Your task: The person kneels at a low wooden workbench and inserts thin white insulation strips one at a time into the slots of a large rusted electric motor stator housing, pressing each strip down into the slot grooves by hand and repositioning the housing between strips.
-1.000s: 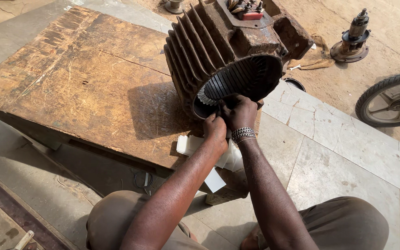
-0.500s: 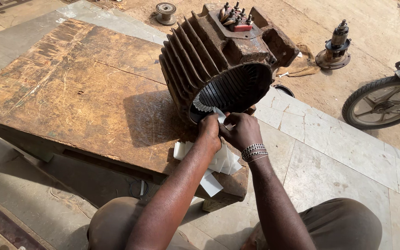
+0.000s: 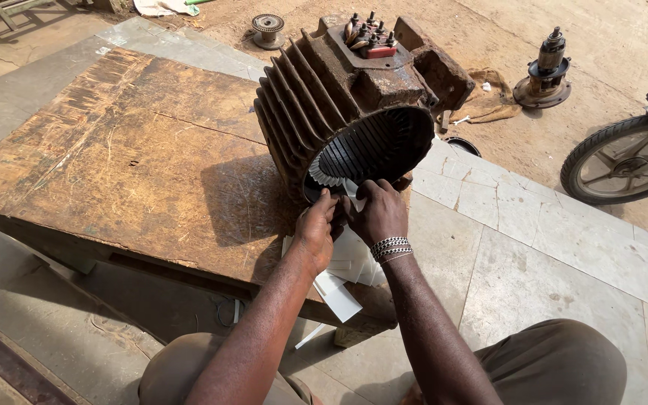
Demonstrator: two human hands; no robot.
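At the near rim of the motor housing's open bore, both hands are pressed together thumb to thumb: the left hand and the right hand, which wears a metal bracelet, pinch a white strip of insulation paper between their fingertips. The rusty finned motor housing lies on its side directly beyond the hands, on the worn wooden bench, with its slotted core facing the person. White paper liners already line the lower left slots just above the left hand. Under the wrists, more cut white paper pieces lie at the bench edge.

The step in hand looks like seating a liner into a bottom slot; whether its tip has entered the slot is hard to tell, since the fingers cover it. The next move calls for keeping the strip folded and straight, aligned with the slot, and pushing evenly so it does not buckle.

Well beyond the right hand stand a rotor part and a wheel.
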